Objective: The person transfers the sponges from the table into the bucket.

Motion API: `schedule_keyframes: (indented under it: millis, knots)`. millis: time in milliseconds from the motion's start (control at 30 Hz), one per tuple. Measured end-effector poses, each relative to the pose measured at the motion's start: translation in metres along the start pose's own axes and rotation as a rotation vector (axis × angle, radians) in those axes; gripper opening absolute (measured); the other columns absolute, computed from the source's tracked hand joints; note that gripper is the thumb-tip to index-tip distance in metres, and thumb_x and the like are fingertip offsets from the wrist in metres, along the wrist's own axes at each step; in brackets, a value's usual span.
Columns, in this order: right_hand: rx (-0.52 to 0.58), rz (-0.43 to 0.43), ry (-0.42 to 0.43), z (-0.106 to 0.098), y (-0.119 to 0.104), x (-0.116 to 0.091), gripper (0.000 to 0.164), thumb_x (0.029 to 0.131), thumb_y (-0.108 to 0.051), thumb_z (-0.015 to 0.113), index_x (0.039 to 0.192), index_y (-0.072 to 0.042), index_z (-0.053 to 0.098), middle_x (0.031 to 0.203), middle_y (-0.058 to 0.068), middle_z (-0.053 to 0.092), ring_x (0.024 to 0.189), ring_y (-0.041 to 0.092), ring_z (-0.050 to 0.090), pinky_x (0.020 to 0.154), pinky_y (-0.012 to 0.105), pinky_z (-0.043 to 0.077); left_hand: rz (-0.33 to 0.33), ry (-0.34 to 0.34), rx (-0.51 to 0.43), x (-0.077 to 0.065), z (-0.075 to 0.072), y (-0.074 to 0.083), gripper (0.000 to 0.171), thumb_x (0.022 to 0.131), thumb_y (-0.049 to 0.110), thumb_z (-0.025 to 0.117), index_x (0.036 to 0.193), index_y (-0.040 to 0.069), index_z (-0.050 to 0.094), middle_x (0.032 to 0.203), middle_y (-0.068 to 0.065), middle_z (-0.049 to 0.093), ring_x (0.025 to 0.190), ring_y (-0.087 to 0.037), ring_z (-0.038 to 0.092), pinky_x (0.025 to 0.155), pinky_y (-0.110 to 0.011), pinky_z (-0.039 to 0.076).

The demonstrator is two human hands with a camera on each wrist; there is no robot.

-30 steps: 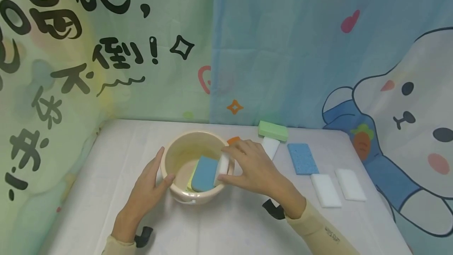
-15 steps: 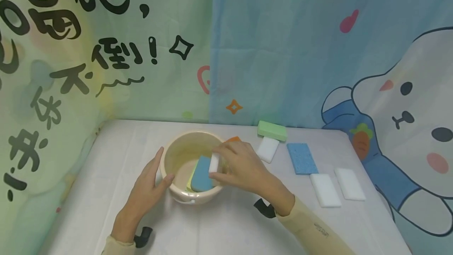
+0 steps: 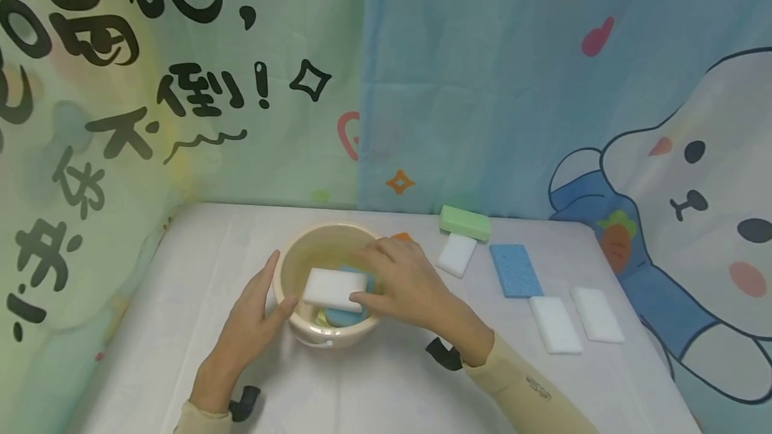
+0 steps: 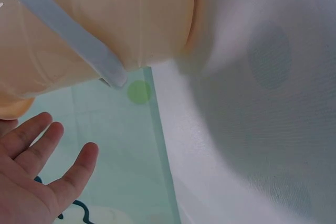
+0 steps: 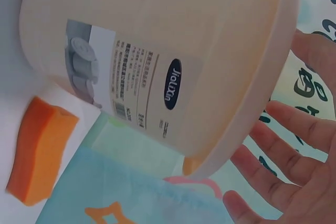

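A cream bucket point(image 3: 301, 240) stands on the table. Inside it a white sponge point(image 3: 332, 288) lies over a blue sponge point(image 3: 345, 318), and a bit of yellow sponge point(image 3: 320, 317) shows at the lower left. My left hand point(image 3: 250, 320) rests at the bucket's left side, fingers straight, thumb near the rim. In the left wrist view its fingers look spread beside the bucket. My right hand point(image 3: 407, 283) is over the right rim, its thumb by the white sponge's right corner. The right wrist view shows its fingers point(image 5: 273, 174) loosely extended; the bucket wall hides the sponges there.
An orange sponge point(image 5: 39, 150) lies behind the bucket on the right. Further right are a green sponge point(image 3: 464, 222), a white sponge point(image 3: 457, 254), a blue sponge point(image 3: 516, 270) and two more white sponges point(image 3: 555, 325). A printed cloth backdrop point(image 3: 458, 86) hangs behind the table.
My right hand has moved left over the bucket with the white sponge. The sponge has gone from on edge in its grip to lying flat inside. The left hand has not moved.
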State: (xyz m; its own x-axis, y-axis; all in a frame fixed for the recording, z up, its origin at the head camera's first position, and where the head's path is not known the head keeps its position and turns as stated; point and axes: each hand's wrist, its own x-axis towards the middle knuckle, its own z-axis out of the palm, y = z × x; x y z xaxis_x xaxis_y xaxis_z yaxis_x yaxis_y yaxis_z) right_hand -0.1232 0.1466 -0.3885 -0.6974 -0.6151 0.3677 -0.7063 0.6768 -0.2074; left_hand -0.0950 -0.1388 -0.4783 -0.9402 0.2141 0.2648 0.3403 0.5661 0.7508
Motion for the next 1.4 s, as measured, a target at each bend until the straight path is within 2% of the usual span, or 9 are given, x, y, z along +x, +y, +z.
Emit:
schedule_keyframes:
  millis: [133,267,433,733,967,1200,1300,1400]
  knots:
    - [0.028,0.037,0.007,-0.004,0.002,-0.004,0.051,0.083,-0.043,0.08,0.125,-0.016,0.068,0.118,0.002,0.063,0.11,0.023,0.057,0.088,0.048,0.046,0.002,-0.002,0.0,0.0,-0.001,0.001,0.077,0.101,0.034,0.059,0.162,0.016,0.015,0.16,-0.016,0.03,0.144,-0.038,0.03,0.112,-0.062,0.028]
    - [0.058,0.043,0.065,-0.01,0.008,-0.009,0.048,0.083,-0.037,0.082,0.121,-0.012,0.07,0.116,0.005,0.064,0.11,0.026,0.058,0.091,0.052,0.045,0.004,-0.004,0.005,0.001,-0.001,0.002,0.077,0.101,0.034,0.059,0.162,0.015,0.015,0.16,-0.016,0.03,0.145,-0.038,0.03,0.113,-0.062,0.027]
    - [0.041,0.068,0.112,-0.017,0.02,-0.02,0.048,0.081,-0.034,0.084,0.119,-0.008,0.069,0.118,0.006,0.065,0.11,0.028,0.059,0.09,0.054,0.046,-0.005,-0.005,0.01,0.0,-0.001,0.004,0.077,0.102,0.034,0.058,0.162,0.014,0.016,0.159,-0.017,0.031,0.144,-0.039,0.03,0.113,-0.062,0.027]
    - [0.04,0.224,0.135,-0.031,0.044,-0.052,0.046,0.083,-0.026,0.083,0.122,-0.005,0.068,0.117,0.011,0.066,0.11,0.032,0.059,0.092,0.056,0.046,-0.006,-0.01,0.01,0.0,-0.001,0.003,0.077,0.102,0.036,0.057,0.162,0.015,0.014,0.16,-0.017,0.03,0.144,-0.04,0.029,0.112,-0.063,0.027]
    - [0.085,0.394,0.089,-0.039,0.062,-0.079,0.044,0.089,-0.023,0.078,0.124,-0.002,0.064,0.122,0.015,0.064,0.113,0.034,0.057,0.093,0.055,0.049,0.0,-0.002,0.02,0.001,0.0,0.002,0.077,0.102,0.036,0.057,0.162,0.013,0.016,0.159,-0.017,0.031,0.144,-0.039,0.03,0.113,-0.061,0.028]
    - [-0.001,0.396,0.15,-0.038,0.086,-0.108,0.042,0.085,-0.016,0.08,0.119,0.002,0.065,0.115,0.018,0.067,0.108,0.038,0.06,0.088,0.06,0.048,-0.013,-0.004,0.025,0.001,-0.001,0.003,0.077,0.102,0.037,0.057,0.161,0.011,0.016,0.159,-0.018,0.031,0.144,-0.039,0.03,0.113,-0.061,0.027]
    - [-0.04,0.425,0.16,-0.039,0.094,-0.122,0.042,0.084,-0.016,0.081,0.119,0.002,0.066,0.113,0.02,0.068,0.107,0.04,0.061,0.086,0.062,0.048,-0.012,-0.004,0.027,0.0,-0.001,0.002,0.077,0.102,0.035,0.058,0.162,0.013,0.016,0.159,-0.017,0.031,0.144,-0.039,0.03,0.113,-0.061,0.028]
    - [-0.061,0.489,0.145,-0.041,0.1,-0.14,0.043,0.085,-0.017,0.08,0.121,0.003,0.065,0.112,0.022,0.067,0.105,0.042,0.061,0.085,0.062,0.049,-0.007,0.0,0.028,0.001,0.0,0.002,0.077,0.101,0.033,0.059,0.161,0.012,0.016,0.16,-0.016,0.031,0.144,-0.038,0.031,0.113,-0.06,0.028]
